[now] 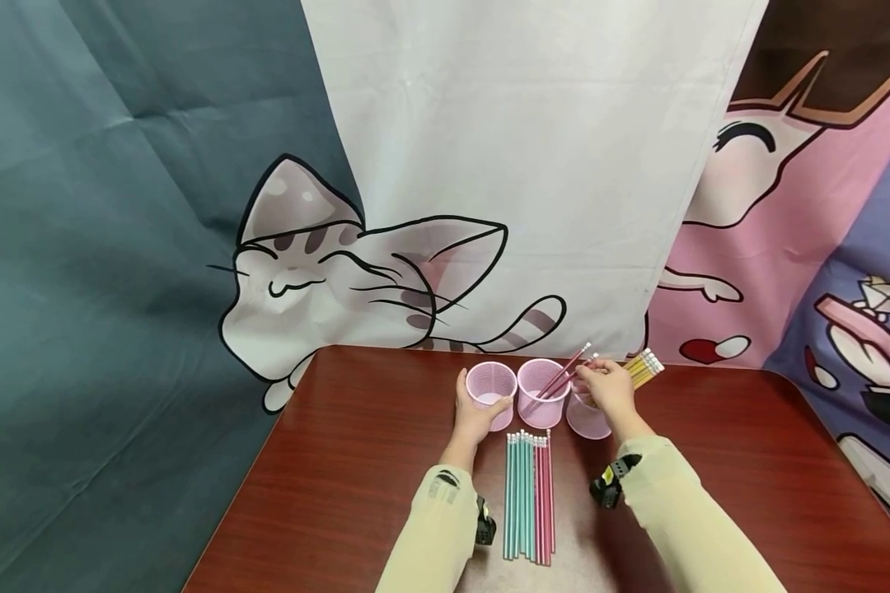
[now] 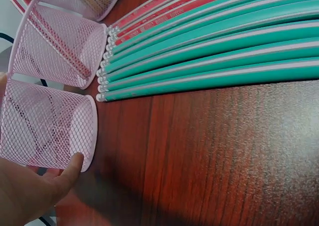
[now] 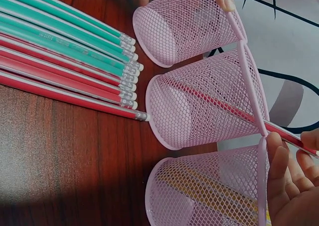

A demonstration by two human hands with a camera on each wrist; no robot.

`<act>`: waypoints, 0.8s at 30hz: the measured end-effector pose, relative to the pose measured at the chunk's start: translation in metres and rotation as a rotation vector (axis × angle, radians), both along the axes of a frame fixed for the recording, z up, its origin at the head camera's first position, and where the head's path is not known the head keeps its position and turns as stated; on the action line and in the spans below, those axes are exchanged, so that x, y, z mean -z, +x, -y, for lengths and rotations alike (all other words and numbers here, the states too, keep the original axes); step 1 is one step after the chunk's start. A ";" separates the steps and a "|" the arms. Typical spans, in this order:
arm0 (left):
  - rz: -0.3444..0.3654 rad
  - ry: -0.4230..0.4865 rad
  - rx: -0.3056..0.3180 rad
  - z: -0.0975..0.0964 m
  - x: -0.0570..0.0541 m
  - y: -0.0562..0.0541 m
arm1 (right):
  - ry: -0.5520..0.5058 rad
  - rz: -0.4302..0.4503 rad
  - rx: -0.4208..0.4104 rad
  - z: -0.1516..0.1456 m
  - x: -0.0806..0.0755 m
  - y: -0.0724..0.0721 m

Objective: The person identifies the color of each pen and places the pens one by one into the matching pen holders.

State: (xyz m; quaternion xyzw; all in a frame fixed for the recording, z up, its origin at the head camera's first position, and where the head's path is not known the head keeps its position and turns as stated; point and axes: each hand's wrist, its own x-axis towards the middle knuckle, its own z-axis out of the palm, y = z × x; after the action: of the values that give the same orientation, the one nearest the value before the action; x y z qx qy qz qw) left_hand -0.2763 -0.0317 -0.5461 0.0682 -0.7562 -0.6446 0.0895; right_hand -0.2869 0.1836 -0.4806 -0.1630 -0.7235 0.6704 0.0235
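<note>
Three pink mesh pencil cups stand side by side. My left hand (image 1: 476,417) grips the left cup (image 1: 491,380), its thumb against the front wall. Two red pencils slant out of the middle cup (image 1: 541,413). Near its eraser end, one red pencil (image 3: 284,132) is pinched in my right hand (image 1: 610,389), above the gap between the middle and right cups. The right cup (image 1: 587,423), partly hidden behind that hand, holds several yellow pencils (image 1: 642,368) leaning right. In front of the cups lie several green pencils (image 1: 519,494) and red pencils (image 1: 544,502), erasers toward the cups.
The reddish-brown table (image 1: 341,461) extends to both sides of the cups. Close behind them hangs a cloth backdrop (image 1: 534,165) with a cartoon cat. Dark wrist cameras (image 1: 485,522) are strapped at both cuffs.
</note>
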 end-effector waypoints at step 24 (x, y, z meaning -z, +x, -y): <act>0.020 -0.208 -0.035 -0.005 -0.009 0.003 | 0.143 -0.123 -0.507 -0.002 0.003 0.033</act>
State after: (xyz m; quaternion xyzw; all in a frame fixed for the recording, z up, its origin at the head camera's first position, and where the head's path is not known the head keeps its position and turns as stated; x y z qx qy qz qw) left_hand -0.2736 -0.0262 -0.5372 0.0782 -0.8186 -0.5602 0.0997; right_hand -0.2542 0.1852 -0.4832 0.0666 -0.7840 0.6106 -0.0896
